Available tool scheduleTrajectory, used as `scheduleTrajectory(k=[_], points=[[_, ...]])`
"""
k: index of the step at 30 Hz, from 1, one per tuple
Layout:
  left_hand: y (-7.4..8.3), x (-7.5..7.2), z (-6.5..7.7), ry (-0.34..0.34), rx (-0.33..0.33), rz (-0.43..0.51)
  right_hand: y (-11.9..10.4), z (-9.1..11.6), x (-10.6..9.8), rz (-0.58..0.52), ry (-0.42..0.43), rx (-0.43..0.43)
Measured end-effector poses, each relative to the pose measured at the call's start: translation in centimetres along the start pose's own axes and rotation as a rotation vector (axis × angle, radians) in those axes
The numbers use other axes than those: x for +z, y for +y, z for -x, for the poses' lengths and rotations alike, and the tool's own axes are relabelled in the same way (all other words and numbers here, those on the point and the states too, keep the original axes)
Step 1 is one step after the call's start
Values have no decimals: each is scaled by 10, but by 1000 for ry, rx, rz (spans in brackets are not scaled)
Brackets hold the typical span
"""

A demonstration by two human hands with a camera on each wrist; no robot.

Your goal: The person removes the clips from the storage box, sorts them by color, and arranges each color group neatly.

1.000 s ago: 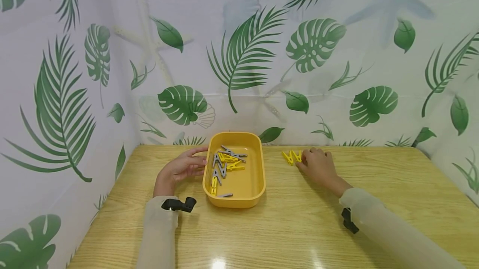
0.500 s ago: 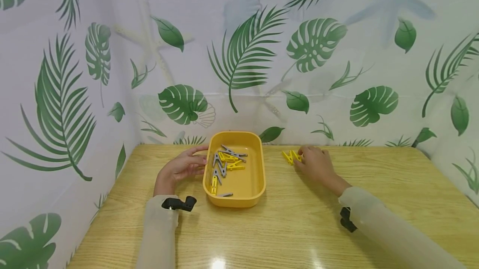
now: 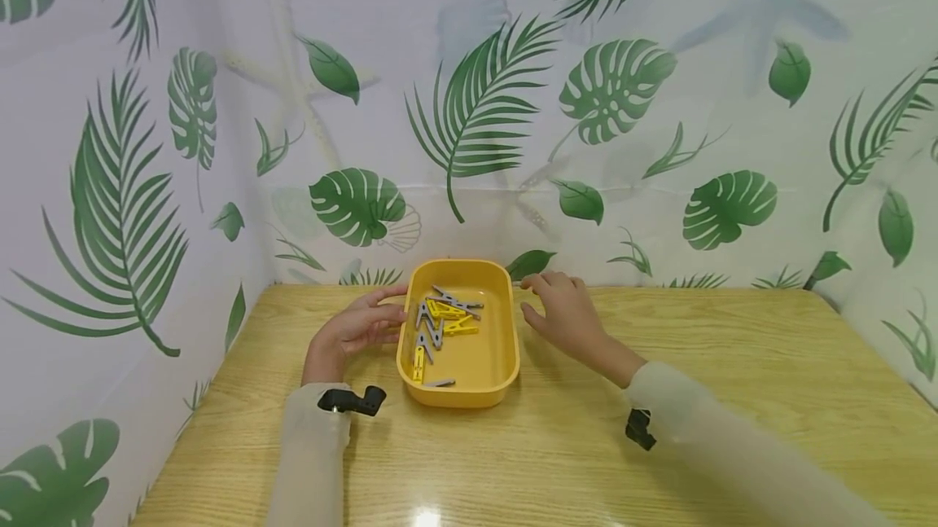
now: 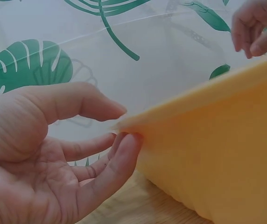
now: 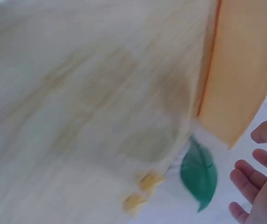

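Note:
A yellow plastic bin (image 3: 506, 348) holds several grey and yellow clothespins (image 3: 460, 326), mostly along its left side. My left hand (image 3: 355, 327) holds the bin's left rim. Close up in the left wrist view, its thumb is at the rim and bent fingers (image 4: 129, 144) touch the wall below. On the other side, my right hand (image 3: 564, 315) hovers beside the bin's far right edge with relaxed, slightly bent fingers. Nothing shows in that hand. Two blurred yellow clothespins (image 5: 143, 191) lie on the table in the right wrist view; in the head view they are hidden.
The bin stands on a light wood-grain table (image 3: 469, 462), close to its back edge. A white cloth with green leaf prints (image 3: 479, 107) hangs behind the table and along its sides.
My right hand has left the yellow clothespins and moved left toward the bin, its fingers loosened. My left hand and the bin have stayed in place.

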State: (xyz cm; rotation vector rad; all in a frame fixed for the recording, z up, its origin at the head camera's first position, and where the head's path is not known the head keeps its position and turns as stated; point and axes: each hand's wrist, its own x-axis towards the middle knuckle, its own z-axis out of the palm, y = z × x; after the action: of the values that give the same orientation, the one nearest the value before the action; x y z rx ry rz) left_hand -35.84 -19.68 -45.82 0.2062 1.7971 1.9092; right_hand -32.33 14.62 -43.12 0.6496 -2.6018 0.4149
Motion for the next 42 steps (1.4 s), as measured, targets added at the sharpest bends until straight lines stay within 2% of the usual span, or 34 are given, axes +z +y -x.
scheduleTrajectory(k=[7, 13, 17, 21, 27, 34, 42], points=[[-5, 0, -3, 17, -8, -19, -29, -15, 10, 39, -45, -111], [-7, 1, -5, 23, -11, -13, -45, -23, 25, 90, -133, -251], [-8, 3, -6, 22, -22, -4, -52, -25, 33, 80, -253, -247], [-9, 4, -8, 26, -21, 3, -55, -29, 39, 51, -319, -218], [-9, 3, -8, 10, -8, -16, -54, -36, 49, 93, -378, -205], [-5, 1, -6, 3, -2, -31, -58, -42, 50, 176, -429, -250], [-3, -2, -5, 12, 0, -20, -60, -45, 50, 204, -428, -308]])
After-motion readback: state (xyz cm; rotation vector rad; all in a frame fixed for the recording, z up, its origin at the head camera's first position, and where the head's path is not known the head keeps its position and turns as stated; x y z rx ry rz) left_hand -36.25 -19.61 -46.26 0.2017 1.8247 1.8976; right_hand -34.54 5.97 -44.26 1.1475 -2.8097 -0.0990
